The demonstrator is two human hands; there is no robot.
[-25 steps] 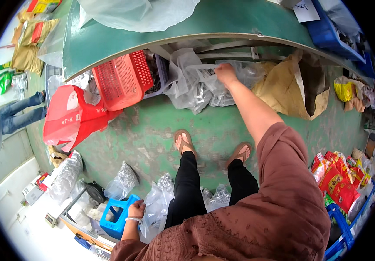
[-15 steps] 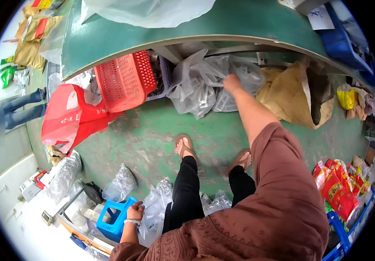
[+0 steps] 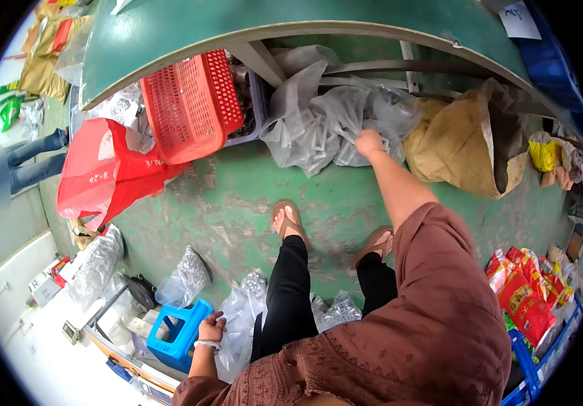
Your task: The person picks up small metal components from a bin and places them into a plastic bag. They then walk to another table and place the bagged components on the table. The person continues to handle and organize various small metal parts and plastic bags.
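Note:
My right hand (image 3: 370,142) reaches forward under the bench, its fingers closed on the edge of a clear plastic bag (image 3: 352,111). Another clear bag (image 3: 305,139), with pale pieces showing through, lies against it on the left. A large brown paper sack (image 3: 447,145) with a gaping mouth rests just right of that hand. Low on the left, my left hand (image 3: 211,327) hangs beside a blue plastic stool (image 3: 163,346), fingers loosely bent and holding nothing visible.
The green bench (image 3: 237,17) overhangs the bags. Left of them are a red basket (image 3: 186,115) and a red bag (image 3: 105,169). Filled clear bags (image 3: 190,271) stand by my feet. Red packets (image 3: 525,298) are piled at lower right. Someone's legs (image 3: 37,159) show at far left.
My right hand has come slightly back and to the right, with the plastic bag's edge still in it. The view has shifted; the white plastic on the bench has almost left it.

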